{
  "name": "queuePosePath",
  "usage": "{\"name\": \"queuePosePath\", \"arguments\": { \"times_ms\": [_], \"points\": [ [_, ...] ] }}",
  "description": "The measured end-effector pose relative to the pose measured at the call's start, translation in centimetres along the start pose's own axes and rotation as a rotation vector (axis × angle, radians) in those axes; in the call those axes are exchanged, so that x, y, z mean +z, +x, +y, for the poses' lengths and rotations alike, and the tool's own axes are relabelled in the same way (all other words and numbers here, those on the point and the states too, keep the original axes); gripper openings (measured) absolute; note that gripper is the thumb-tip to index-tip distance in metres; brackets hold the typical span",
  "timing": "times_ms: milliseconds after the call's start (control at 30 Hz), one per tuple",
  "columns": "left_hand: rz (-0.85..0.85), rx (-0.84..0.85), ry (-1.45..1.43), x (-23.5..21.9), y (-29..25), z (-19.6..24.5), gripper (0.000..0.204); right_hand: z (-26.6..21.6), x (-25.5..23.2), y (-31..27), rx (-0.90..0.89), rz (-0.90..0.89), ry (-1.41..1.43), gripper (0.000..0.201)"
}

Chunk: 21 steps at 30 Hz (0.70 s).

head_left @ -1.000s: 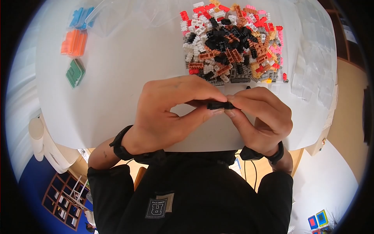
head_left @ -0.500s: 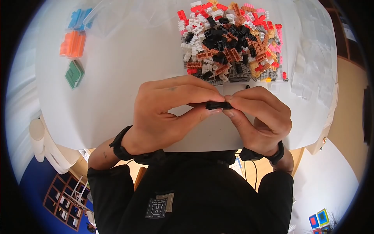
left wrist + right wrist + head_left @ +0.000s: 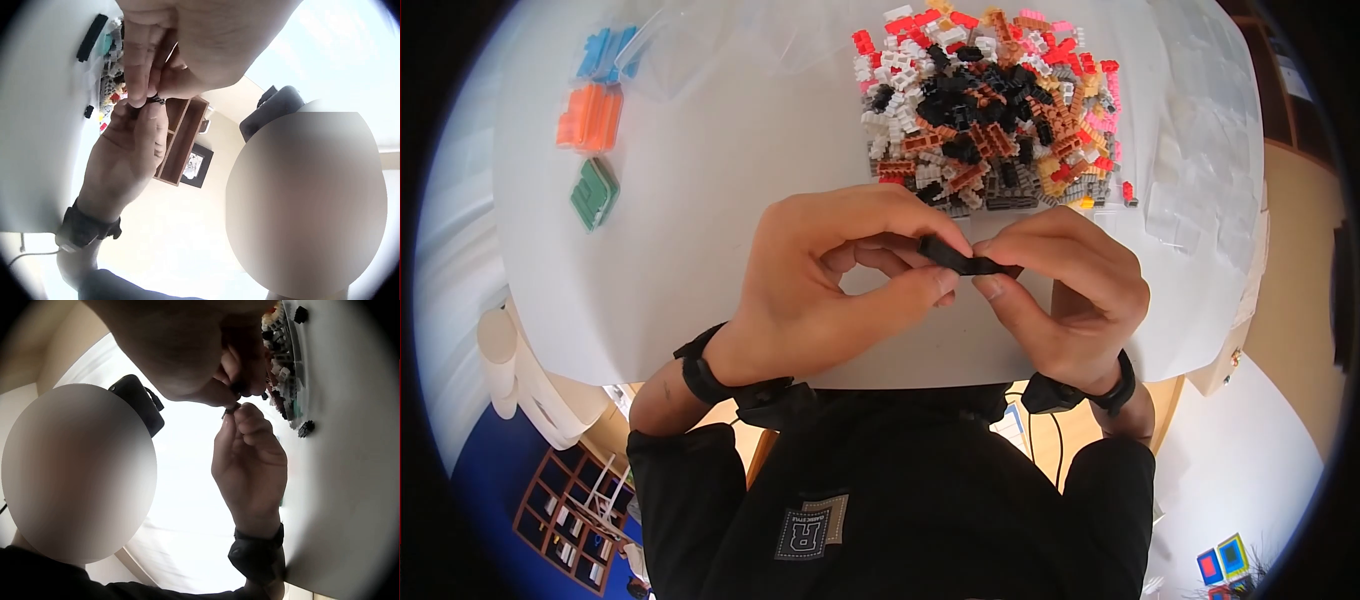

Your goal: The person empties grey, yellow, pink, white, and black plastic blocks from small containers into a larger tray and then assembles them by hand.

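Observation:
Small black building bricks (image 3: 946,255) are joined end to end between my two hands, over the front of the table. My left hand (image 3: 815,285) pinches the left end between thumb and forefinger, its other fingers curled behind. The right end is pinched by my right hand (image 3: 1085,300), thumb below and forefinger above. Both sets of fingertips nearly meet, and they hide much of the bricks. In the left wrist view, a long black brick strip (image 3: 92,37) and a small black brick (image 3: 89,112) lie on the table.
A heap of loose bricks (image 3: 1000,140), mostly black, white, brown and red, lies beyond my hands. Clear plastic trays (image 3: 1200,170) stand at the right. Orange bricks (image 3: 588,117), blue bricks (image 3: 608,54) and a green block (image 3: 594,193) sit at the left.
The black bricks have tilted, their left end now higher and farther from me. My left hand's grip has shifted, with thumb and forefinger spread wider and the rear fingers showing.

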<state>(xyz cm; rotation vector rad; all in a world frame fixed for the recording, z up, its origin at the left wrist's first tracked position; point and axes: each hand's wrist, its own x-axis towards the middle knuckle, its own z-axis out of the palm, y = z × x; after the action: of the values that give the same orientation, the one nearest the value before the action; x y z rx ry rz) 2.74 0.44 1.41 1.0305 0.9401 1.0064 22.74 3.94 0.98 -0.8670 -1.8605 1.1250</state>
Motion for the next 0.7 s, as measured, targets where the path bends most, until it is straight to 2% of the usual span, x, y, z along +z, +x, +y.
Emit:
{"name": "queuePosePath", "arguments": {
  "times_ms": [67,200,467,700],
  "points": [
    [-0.001,-0.061,-0.075,-0.03,-0.02,0.06,0.019,-0.01,-0.08,0.02,0.010,-0.007,0.011,0.026],
    [0.016,-0.062,-0.080,0.17,0.03,-0.04,0.021,-0.17,-0.09,0.09,0.038,0.002,0.019,0.025],
    [0.032,0.150,0.273,0.04,0.08,-0.44,0.023,-0.06,0.29,-0.21,0.014,0.003,-0.057,0.024],
    [-0.017,0.161,0.298,-0.11,0.03,-0.02,0.020,0.32,0.36,-0.22,-0.039,-0.012,0.006,0.024]
  ]
}}
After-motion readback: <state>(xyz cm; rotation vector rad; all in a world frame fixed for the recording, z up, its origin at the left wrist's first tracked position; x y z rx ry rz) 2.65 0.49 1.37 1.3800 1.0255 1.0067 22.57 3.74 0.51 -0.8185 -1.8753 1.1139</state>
